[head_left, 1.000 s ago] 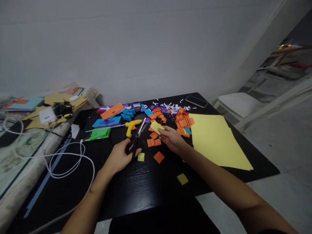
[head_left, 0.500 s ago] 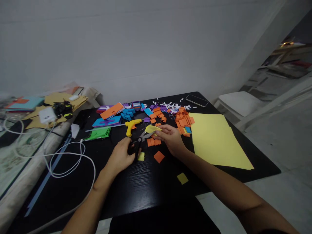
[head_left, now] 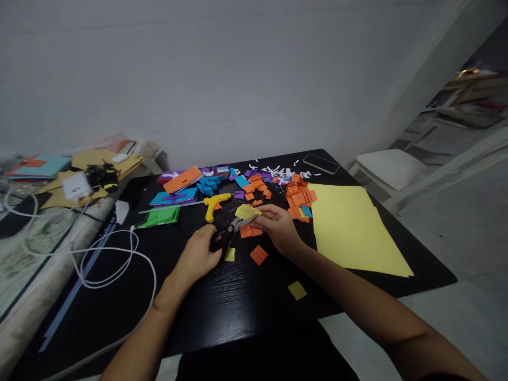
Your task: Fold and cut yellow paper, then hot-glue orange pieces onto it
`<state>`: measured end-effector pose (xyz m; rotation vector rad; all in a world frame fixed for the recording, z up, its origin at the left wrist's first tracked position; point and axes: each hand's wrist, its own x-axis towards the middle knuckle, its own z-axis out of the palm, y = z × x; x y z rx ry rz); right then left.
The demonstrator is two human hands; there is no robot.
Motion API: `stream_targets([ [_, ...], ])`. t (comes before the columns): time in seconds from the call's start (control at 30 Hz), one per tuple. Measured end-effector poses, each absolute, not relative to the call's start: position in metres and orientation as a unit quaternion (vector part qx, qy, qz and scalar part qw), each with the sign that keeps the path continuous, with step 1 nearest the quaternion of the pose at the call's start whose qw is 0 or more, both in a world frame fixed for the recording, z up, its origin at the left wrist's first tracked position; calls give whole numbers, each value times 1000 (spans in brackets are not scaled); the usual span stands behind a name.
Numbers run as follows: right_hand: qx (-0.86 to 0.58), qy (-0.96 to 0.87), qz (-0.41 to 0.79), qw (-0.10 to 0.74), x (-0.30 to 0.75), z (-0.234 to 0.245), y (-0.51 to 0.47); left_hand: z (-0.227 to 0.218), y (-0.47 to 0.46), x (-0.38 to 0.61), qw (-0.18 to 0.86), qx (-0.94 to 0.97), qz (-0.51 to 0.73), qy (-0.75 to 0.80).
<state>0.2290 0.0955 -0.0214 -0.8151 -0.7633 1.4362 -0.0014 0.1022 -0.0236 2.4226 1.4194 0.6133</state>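
Observation:
My left hand (head_left: 196,255) grips the black handles of a pair of scissors (head_left: 229,233), whose blades point right into a small yellow paper piece (head_left: 246,211). My right hand (head_left: 280,227) pinches that yellow piece by its right side, just above the black table (head_left: 222,307). Small orange squares (head_left: 250,231) lie under the blades. A cut yellow square (head_left: 229,255) sits beside my left hand, and another orange square (head_left: 259,255) lies a little to the right.
A yellow glue gun (head_left: 215,205) lies behind the scissors. Large yellow sheets (head_left: 349,227) cover the table's right side. Piles of orange, purple and blue paper bits (head_left: 296,197), a phone (head_left: 320,164), green paper (head_left: 162,217) and a white cable (head_left: 119,254) surround the work spot.
The scissors swung from pointing away to pointing right, and their blades closed onto the yellow piece. My right hand tilted the piece flatter and lowered it slightly.

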Motion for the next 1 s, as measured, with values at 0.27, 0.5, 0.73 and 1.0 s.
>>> stream_targets([
  [0.27,-359,-330,622,613,230,-20,95,-23,101,-2,108,842,210,485],
  [0.5,-361,-325,623,613,231,-21,96,-24,101,-1,68,846,207,486],
  [0.73,-364,-327,617,617,230,-20,95,-23,100,-1,106,842,189,494],
  [1.0,-374,-341,596,624,230,-19,94,-23,100,-1,121,841,186,494],
])
